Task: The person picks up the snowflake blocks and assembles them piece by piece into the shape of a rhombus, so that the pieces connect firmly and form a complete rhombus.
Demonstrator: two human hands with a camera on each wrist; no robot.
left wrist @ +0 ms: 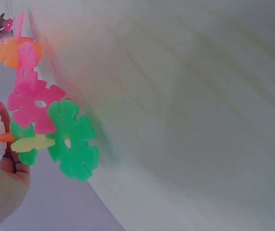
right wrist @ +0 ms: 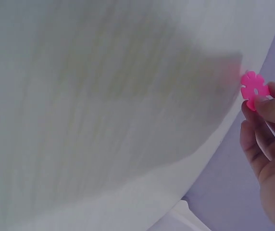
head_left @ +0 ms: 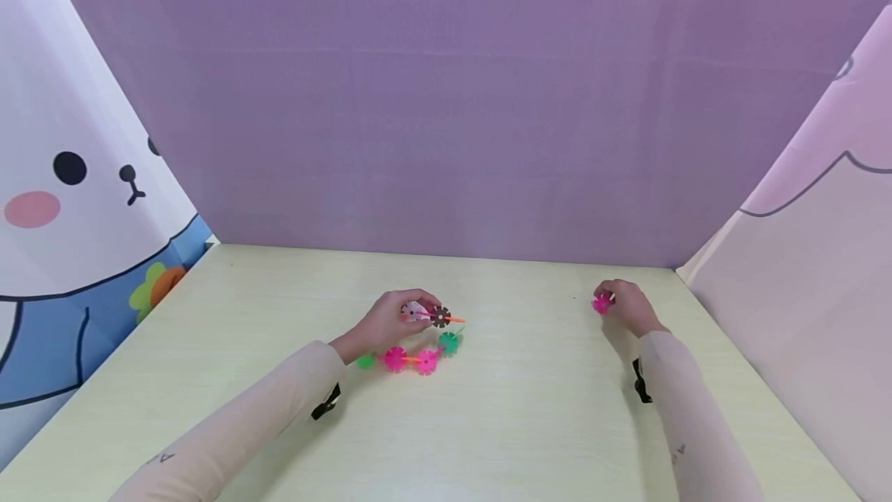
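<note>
My left hand grips part of a chain of interlocking plastic snowflake discs; white and brown discs show at its fingers. The chain curves round below the hand through a teal disc, pink discs and a green disc. In the left wrist view, a large green disc and a yellow one are slotted together. Far to the right, my right hand pinches a single pink snowflake disc between thumb and fingers, above the table. Whether the chain touches the table, I cannot tell.
A pale wood-grain table lies under both hands. Behind it rises a purple cloth wall. Printed cloth panels stand at the left and right sides. A black strap shows under the left wrist.
</note>
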